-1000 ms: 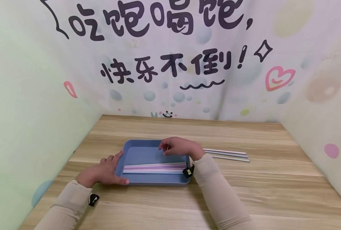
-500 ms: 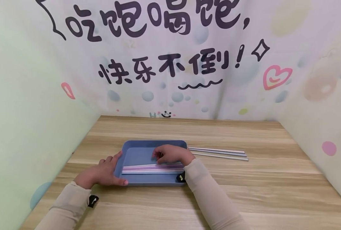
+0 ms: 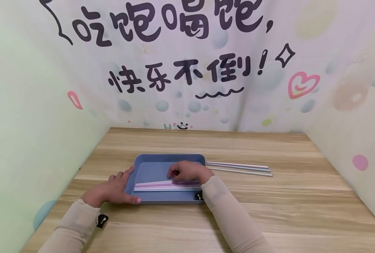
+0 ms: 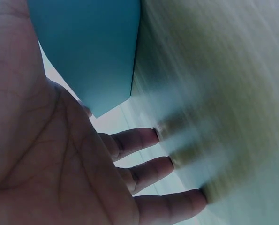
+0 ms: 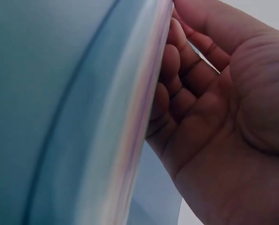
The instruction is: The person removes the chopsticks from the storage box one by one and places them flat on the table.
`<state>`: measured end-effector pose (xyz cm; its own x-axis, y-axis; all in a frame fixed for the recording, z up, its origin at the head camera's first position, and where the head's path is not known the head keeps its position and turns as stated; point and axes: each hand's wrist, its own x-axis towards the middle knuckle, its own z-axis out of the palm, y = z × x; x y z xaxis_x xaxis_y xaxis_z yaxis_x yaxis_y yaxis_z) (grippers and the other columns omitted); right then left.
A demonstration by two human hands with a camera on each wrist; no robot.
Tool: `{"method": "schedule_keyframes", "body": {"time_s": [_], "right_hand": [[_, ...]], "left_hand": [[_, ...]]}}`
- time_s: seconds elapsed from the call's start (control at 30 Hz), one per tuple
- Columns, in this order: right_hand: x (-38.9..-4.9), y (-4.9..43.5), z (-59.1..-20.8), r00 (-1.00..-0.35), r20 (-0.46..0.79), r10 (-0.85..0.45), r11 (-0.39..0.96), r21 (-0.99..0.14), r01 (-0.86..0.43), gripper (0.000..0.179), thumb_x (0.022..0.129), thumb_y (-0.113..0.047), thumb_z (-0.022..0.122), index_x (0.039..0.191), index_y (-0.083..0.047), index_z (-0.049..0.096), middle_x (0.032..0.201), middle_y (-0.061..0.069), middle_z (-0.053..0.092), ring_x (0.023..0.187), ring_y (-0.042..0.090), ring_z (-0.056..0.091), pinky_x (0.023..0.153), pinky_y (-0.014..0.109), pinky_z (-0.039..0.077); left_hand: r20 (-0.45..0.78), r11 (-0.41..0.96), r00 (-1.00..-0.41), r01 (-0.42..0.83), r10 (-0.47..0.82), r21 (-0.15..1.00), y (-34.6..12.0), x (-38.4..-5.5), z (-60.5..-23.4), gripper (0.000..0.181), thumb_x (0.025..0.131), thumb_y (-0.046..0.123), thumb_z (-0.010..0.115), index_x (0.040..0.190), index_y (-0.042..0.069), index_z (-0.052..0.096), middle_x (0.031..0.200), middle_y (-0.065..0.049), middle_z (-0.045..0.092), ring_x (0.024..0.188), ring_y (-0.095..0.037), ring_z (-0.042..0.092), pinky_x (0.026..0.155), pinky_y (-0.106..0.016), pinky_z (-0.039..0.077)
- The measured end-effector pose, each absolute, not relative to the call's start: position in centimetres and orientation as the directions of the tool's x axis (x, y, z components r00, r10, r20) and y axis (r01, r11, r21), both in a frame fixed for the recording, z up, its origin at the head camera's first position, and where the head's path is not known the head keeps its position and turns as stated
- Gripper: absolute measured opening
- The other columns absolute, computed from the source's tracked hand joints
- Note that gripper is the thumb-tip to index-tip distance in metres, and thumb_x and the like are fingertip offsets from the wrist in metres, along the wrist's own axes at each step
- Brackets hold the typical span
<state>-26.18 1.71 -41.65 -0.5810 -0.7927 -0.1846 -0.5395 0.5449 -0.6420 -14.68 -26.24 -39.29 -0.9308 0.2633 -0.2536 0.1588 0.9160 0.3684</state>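
Note:
A shallow blue tray [image 3: 157,171] lies on the wooden table with a row of white, pink and pale blue chopsticks [image 3: 152,186] along its front half. My left hand [image 3: 113,189] rests against the tray's left end, thumb along the front corner, the other fingers spread and fairly straight. In the left wrist view the palm [image 4: 59,154] faces the tray wall. Over the row's right part is my right hand [image 3: 189,171], fingers curled, thumb tip at the upper chopsticks. Its fingertips sit right at the row's edge in the right wrist view; whether they pinch a chopstick I cannot tell.
Several more chopsticks [image 3: 241,168], white and bluish, lie on the table [image 3: 288,196] just right of the tray. A printed cloth wall [image 3: 181,80] stands behind the table, with pale walls at both sides.
My right hand has moved left and down from above the tray's right side to the row of chopsticks. The left hand keeps its place at the tray; the chopsticks look unmoved.

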Motion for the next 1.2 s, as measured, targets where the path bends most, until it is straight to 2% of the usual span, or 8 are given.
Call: {"method": "schedule_keyframes", "body": {"time_s": [0.43, 0.87, 1.07, 1.2], "right_hand": [[-26.29, 1.63, -41.86, -0.587, -0.144, -0.797, 0.540, -0.604, -0.586, 0.014, 0.095, -0.005, 0.064, 0.097, -0.017, 0.071, 0.082, -0.007, 0.060, 0.075, 0.007, 0.052, 0.070, 0.024, 0.043], [-26.01, 1.41, -41.52, -0.587, -0.141, -0.798, 0.550, -0.569, -0.611, 0.014, 0.091, -0.002, 0.067, 0.099, -0.013, 0.070, 0.077, -0.006, 0.055, 0.073, 0.008, 0.050, 0.068, 0.023, 0.042], [-26.13, 1.42, -41.29, -0.580, -0.135, -0.804, 0.542, -0.567, -0.620, 0.013, 0.092, -0.003, 0.064, 0.100, -0.012, 0.070, 0.074, -0.005, 0.054, 0.069, 0.009, 0.050, 0.065, 0.023, 0.041], [-26.31, 1.55, -40.96, -0.578, -0.124, -0.807, 0.540, -0.551, -0.636, 0.014, 0.094, -0.006, 0.063, 0.103, -0.014, 0.070, 0.078, -0.006, 0.057, 0.070, 0.009, 0.051, 0.066, 0.024, 0.042]], "left_hand": [[-0.239, 0.919, -0.934, 0.170, 0.265, 0.355, -26.20, -14.71, -39.37, 0.124, 0.072, 0.061, 0.081, 0.152, -0.005, 0.013, 0.131, -0.038, 0.040, 0.114, -0.056, 0.041, 0.091, -0.065, 0.040], [-0.248, 0.921, -0.934, 0.160, 0.258, 0.356, -26.13, -14.75, -39.31, 0.124, 0.072, 0.060, 0.081, 0.152, -0.005, 0.012, 0.131, -0.038, 0.040, 0.113, -0.054, 0.042, 0.090, -0.065, 0.040], [-0.246, 0.921, -0.934, 0.164, 0.260, 0.353, -26.23, -14.81, -39.38, 0.124, 0.072, 0.061, 0.081, 0.153, -0.004, 0.013, 0.130, -0.037, 0.041, 0.112, -0.054, 0.042, 0.090, -0.065, 0.040], [-0.255, 0.924, -0.933, 0.157, 0.255, 0.349, -26.27, -14.85, -39.55, 0.124, 0.071, 0.063, 0.080, 0.153, -0.003, 0.013, 0.131, -0.037, 0.040, 0.114, -0.055, 0.041, 0.090, -0.065, 0.040]]}}
